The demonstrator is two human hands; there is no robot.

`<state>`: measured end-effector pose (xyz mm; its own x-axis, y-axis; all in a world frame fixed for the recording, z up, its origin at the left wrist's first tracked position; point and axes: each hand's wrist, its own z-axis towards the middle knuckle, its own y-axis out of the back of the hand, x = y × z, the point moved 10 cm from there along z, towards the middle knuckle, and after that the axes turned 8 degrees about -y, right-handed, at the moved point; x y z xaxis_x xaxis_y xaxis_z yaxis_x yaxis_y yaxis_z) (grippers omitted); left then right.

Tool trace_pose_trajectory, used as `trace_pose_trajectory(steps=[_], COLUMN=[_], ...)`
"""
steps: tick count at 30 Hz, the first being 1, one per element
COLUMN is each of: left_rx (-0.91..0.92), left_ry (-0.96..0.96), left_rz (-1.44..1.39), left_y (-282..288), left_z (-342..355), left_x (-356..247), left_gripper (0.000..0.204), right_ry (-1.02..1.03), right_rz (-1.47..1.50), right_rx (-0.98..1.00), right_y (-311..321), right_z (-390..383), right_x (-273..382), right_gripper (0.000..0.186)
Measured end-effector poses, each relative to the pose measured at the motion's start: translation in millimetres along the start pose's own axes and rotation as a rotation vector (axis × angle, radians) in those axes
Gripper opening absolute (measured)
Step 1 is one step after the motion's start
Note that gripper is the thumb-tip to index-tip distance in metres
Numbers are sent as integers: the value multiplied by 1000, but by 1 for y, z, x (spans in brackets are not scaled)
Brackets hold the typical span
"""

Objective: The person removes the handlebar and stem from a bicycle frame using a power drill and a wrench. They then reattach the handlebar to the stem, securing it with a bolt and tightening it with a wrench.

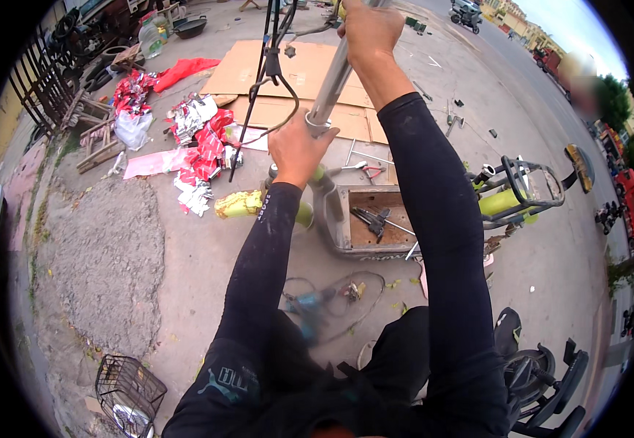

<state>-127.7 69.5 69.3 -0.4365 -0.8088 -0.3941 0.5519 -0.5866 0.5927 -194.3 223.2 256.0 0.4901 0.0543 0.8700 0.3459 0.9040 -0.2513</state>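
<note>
— What's going on over there with the hands?

— Both are on a grey metal tube (333,77) that runs up at a slant. The left hand (298,150) is at the tube's lower end, fingers curled round the collar there. The right hand (368,31) is closed round the tube higher up, near the top of the view.

— Where does the tube sit against everything else?

— It's lifted clear of the ground, above a flattened sheet of cardboard (298,73) lying on the pavement. Just left of it hang some black cables (269,69), looping down close to the left hand.

— And underneath?

— Directly below the left hand there's a grey open tub (340,223), part of a scooter body with yellow-green panels. Inside the tub lie a few hand tools (371,219). A yellow-green cylinder (240,204) sticks out to the left of the tub, partly behind the left forearm.

— Anything else about?

— A heap of red and silver wrapping scraps (196,150) to the left on the concrete, beside the cardboard. A white plastic bag (131,130) further left, near some wooden slats. A wire basket (128,390) at the lower left. A tangle of wire (331,296) lies on the ground close in front of the person's legs. On the right, a metal rack (525,186) on the scooter's rear, and a dark wheel (528,372) down at the lower right.
</note>
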Motion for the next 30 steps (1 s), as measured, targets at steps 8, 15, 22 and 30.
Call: trace_pose_trajectory(steps=[8,15,22,30], left_rx=[-144,73,101,193], left_ry=[-131,-171,-33,22], left_rz=[-308,-621,-711,-806], left_y=[33,26,10,-19], left_z=[37,7,-44,-92], left_x=[-42,-114,-139,-148], left_gripper=[50,48,54,60], right_ry=[232,53,-138,-186], right_rz=[-198,77,199,236], right_rx=[-53,-34,-53,-131], right_y=[38,96,147,201], right_z=[34,11,-12,-60], right_x=[156,135,68,40], right_gripper=[20,15,14,20])
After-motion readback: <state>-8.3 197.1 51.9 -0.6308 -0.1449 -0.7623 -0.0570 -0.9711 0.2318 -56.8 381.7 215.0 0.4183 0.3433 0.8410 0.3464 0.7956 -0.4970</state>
